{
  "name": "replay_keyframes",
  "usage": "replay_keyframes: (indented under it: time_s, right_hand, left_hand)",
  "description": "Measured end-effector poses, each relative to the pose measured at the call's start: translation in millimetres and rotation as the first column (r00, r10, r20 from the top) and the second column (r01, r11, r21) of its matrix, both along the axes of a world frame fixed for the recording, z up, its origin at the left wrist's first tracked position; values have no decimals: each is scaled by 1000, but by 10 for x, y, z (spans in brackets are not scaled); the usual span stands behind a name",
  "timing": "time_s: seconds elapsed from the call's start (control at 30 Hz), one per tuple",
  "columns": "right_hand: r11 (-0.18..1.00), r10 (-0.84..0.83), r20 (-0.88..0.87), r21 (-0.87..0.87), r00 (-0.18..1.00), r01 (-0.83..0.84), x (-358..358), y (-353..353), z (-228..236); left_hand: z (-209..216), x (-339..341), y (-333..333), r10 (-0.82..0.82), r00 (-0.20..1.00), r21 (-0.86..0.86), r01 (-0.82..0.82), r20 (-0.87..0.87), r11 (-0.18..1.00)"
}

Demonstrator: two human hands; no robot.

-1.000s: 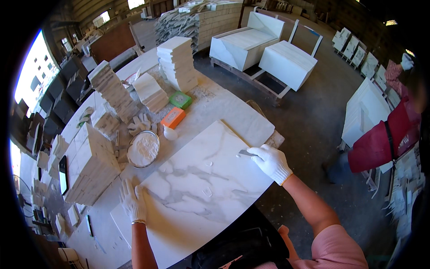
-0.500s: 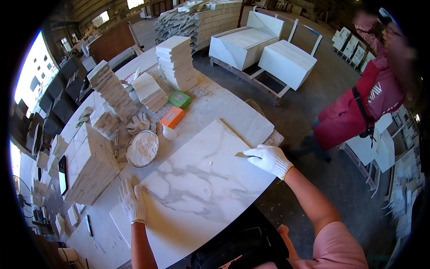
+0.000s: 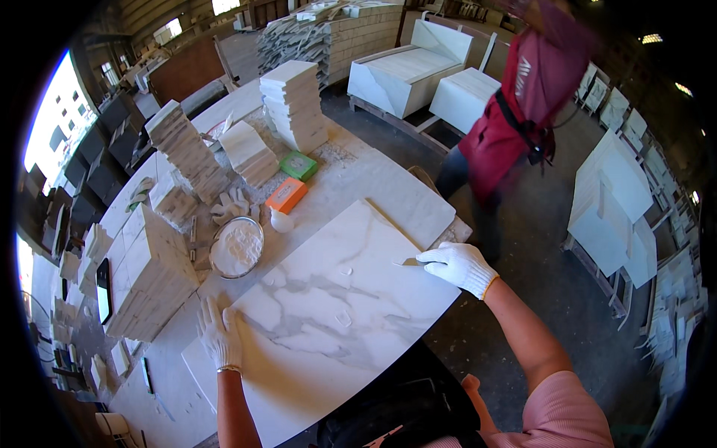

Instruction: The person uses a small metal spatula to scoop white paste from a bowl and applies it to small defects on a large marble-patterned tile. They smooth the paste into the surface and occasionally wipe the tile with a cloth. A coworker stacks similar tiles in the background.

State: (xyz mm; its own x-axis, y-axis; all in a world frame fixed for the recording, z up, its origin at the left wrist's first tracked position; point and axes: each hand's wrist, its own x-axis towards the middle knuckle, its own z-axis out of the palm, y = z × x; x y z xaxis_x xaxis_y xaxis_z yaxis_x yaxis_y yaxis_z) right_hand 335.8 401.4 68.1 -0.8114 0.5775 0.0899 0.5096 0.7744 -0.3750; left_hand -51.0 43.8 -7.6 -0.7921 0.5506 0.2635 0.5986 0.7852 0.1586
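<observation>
A white marble slab point(image 3: 299, 358) with grey veins lies at an angle on the table in front of me. Gloved in white, my left hand point(image 3: 220, 336) rests flat near its left edge, fingers stretched out. My right hand point(image 3: 459, 267), also gloved, is closed on a small flat metal scraper point(image 3: 407, 262) at the slab's right edge; its handle is hidden in my fingers. Two small whitish patches show on the slab, one a glossy patch point(image 3: 343, 319). Beyond the left hand stands a round metal bowl point(image 3: 215, 261) holding white powder or paste.
An orange box point(image 3: 287, 196), a green box point(image 3: 299, 166) and spare gloves point(image 3: 231, 205) lie past the bowl. Stacked marble tiles point(image 3: 295, 112) stand behind and left, near a phone point(image 3: 104, 291). A person in a red apron point(image 3: 504, 142) is beyond the table, right.
The person in the red apron has moved leftward, closer behind the table. My right hand has shifted slightly rightward with the scraper, whose blade now looks brighter. My left hand stays put.
</observation>
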Motion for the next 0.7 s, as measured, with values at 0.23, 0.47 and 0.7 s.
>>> replay_keyframes:
  time_s: [0.23,0.47,0.7]
  right_hand:
    - [990,-23,-191,-141,981,-4,3,24,78]
    - [828,-304,-293,-553,907,99,119,19,167]
    - [663,-516,-229,-717,825,216,451,-193,194]
  left_hand:
    - [3,-17,-13,-11,1000,-13,11,-5,1000]
    - [1,-18,-53,-31,1000,-1,31,-1,1000]
    - [53,16,19,-80,997,64,79,9,995]
